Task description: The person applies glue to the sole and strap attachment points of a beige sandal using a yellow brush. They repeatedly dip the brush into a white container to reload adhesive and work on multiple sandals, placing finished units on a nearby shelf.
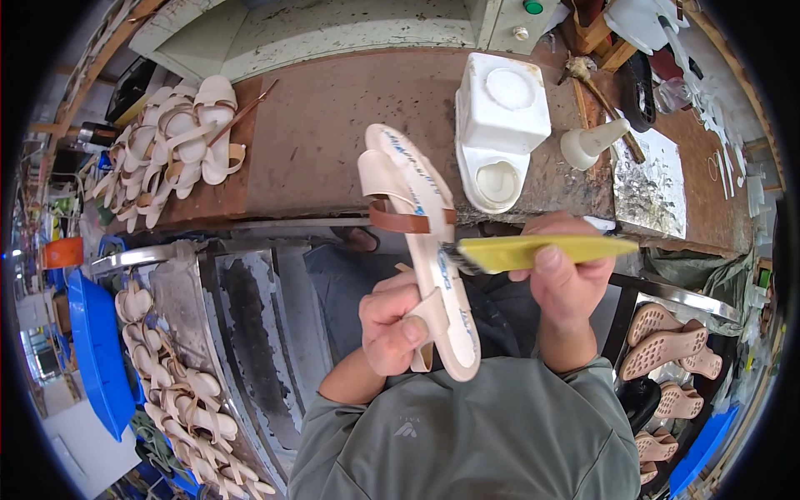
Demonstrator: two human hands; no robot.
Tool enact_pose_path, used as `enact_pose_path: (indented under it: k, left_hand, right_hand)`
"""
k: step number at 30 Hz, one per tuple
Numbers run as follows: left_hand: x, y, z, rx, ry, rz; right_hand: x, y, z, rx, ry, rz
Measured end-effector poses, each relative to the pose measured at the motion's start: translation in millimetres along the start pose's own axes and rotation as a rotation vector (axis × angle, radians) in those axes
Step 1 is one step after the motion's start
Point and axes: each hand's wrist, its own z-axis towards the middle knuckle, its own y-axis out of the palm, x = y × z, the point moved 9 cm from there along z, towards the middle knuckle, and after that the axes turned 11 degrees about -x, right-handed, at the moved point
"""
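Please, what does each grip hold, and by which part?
Left grip: a beige, brown-strapped sandal, by the pale strap near its lower end. Right grip: a flat, yellow, dark-bristled brush, around its middle.

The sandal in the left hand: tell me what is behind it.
Behind the sandal, the brown workbench shows around the toe end, dark trousers farther down, and the grey-green shirt at the heel. Whatever the sandal and left hand cover cannot be seen.
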Motion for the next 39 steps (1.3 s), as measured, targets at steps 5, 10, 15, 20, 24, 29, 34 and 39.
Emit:
enact_pose_path:
  k: [5,10,15,20,24,29,34,39]
  left_hand:
    - [28,21,-2,-0.104,0.099,0.021]
    - [48,34,-5,-0.173,0.203,0.043]
    - [61,41,-9,-0.191,0.259,0.107]
    - [69,47,-12,-0.118,0.220,0.074]
    - [76,52,-16,-0.174,0.275,0.141]
    - [77,54,-23,-0.192,0.288,0.171]
    - [77,55,-21,-0.138,0.321,0.114]
    - [76,54,-26,-0.110,0.256,0.119]
  right_hand:
    - [-23,23,-3,-0.068,-0.115,-0.255]
    - [-54,41,-11,-0.155,-0.355,-0.317]
    - [-58,41,-19,-0.209,-0.313,-0.255]
    - [-65,44,-28,-0.203,-0.304,-0.176]
    - [-70,47,-35,-0.225,-0.289,-0.138]
    - [-78,50,-45,-0.270,-0.312,-0.110]
    - [-85,50,-50,-0.262,-0.344,-0.142]
    - [-93,56,-58,-0.348,-0.411,-0.203]
